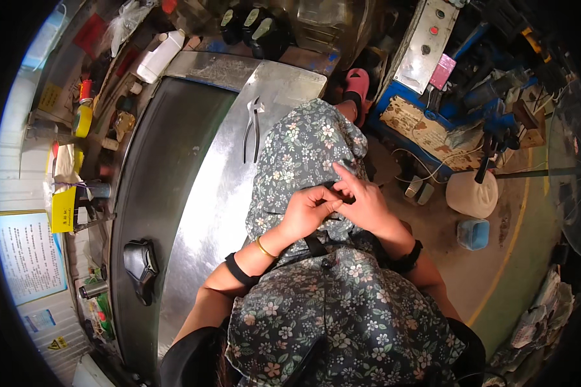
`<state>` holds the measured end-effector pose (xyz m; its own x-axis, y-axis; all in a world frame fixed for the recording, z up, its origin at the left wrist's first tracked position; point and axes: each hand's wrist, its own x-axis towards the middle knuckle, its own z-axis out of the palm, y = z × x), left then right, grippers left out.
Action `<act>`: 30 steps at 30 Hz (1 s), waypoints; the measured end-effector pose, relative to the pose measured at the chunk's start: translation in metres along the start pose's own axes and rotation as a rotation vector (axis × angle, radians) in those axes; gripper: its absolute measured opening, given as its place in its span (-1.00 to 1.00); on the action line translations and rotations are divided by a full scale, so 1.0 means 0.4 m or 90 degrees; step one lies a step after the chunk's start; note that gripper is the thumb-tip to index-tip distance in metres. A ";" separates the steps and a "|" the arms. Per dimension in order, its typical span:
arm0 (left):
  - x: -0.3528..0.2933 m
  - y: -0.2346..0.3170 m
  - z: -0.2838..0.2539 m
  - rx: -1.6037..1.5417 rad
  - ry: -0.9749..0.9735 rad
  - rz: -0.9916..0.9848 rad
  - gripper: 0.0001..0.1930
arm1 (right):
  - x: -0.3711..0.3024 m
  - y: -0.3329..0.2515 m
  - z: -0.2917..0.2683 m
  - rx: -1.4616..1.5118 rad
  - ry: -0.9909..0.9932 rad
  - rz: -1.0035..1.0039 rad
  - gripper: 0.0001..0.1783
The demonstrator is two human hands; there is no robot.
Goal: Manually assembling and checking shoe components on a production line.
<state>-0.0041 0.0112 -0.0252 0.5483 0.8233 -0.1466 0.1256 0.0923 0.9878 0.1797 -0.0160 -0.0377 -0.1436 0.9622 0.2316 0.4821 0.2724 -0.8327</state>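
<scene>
My left hand (305, 211) and my right hand (366, 205) meet above my lap, over a dark floral apron (303, 145). The left thumb and forefinger are pinched together against the right fingertips. On the right hand the forefinger points outward while the thumb and other fingers close inward. Whatever the fingers hold, if anything, is too small or hidden to make out. A pair of pliers (252, 132) with dark handles lies on the shiny metal worktop (203, 187), ahead and left of my hands.
Left of the worktop runs a dark conveyor belt (181, 122) carrying a black shoe (140, 267). More black shoes (265, 37) stand at the far end. A cluttered shelf borders the belt. To the right are a blue machine (394, 90), a white container (472, 193) and a blue tub (473, 233).
</scene>
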 end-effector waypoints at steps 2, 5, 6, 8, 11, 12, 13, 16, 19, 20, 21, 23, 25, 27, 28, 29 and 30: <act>0.002 -0.006 0.000 -0.067 -0.018 -0.075 -0.90 | 0.001 -0.010 -0.001 -0.017 -0.019 -0.007 -0.08; 0.003 -0.018 0.004 -0.125 -0.019 -0.105 -0.85 | 0.002 -0.017 -0.004 0.022 -0.032 0.032 -0.08; 0.003 -0.023 0.002 -0.126 -0.027 -0.118 -0.88 | 0.002 -0.016 -0.003 0.023 -0.032 0.032 -0.08; -0.001 -0.028 0.005 -0.126 -0.035 -0.132 -0.90 | 0.001 -0.013 0.000 0.101 -0.028 0.074 -0.09; -0.012 -0.029 0.020 -0.002 0.015 -0.060 -0.90 | 0.002 -0.017 -0.003 0.116 -0.046 0.106 -0.09; -0.015 -0.034 0.022 -0.026 0.019 -0.022 -0.90 | 0.003 -0.019 -0.003 0.117 -0.046 0.105 -0.09; -0.016 -0.039 0.022 -0.050 0.022 0.015 -0.90 | 0.004 -0.022 -0.004 0.137 -0.046 0.109 -0.09; -0.001 -0.009 0.006 -0.255 0.020 -0.104 -0.88 | 0.003 -0.017 -0.002 0.194 -0.048 0.132 -0.10; 0.000 -0.006 -0.006 -0.265 -0.012 -0.116 -0.86 | 0.000 -0.011 0.002 0.230 -0.050 0.144 -0.11; 0.002 0.006 -0.005 -0.286 -0.012 -0.118 -0.84 | 0.000 -0.008 0.002 0.226 -0.046 0.136 -0.11; 0.001 0.018 -0.001 -0.287 -0.013 -0.119 -0.84 | -0.003 -0.004 0.004 0.226 -0.046 0.137 -0.11; -0.003 0.042 0.005 -0.204 -0.009 -0.120 -0.77 | -0.009 0.005 0.008 0.294 -0.033 0.140 -0.09; -0.004 0.025 0.000 -0.046 -0.037 0.026 -0.75 | -0.007 0.007 0.012 0.259 -0.005 0.122 -0.07; -0.009 0.033 0.006 0.111 -0.024 0.171 -0.78 | -0.007 0.006 0.015 0.223 0.023 0.106 -0.06; -0.013 0.027 0.009 0.111 -0.023 0.171 -0.78 | -0.008 0.002 0.015 0.213 0.047 0.107 -0.05; -0.016 0.022 0.011 0.144 0.002 0.207 -0.79 | -0.007 0.000 0.014 0.202 0.071 0.109 -0.05; -0.018 0.018 0.013 0.177 0.028 0.243 -0.81 | -0.008 0.007 0.019 0.201 0.072 0.109 -0.05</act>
<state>-0.0029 0.0029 -0.0171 0.5636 0.7925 0.2330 0.1411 -0.3703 0.9181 0.1748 -0.0185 -0.0446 0.0203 0.9931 0.1151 0.1976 0.1089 -0.9742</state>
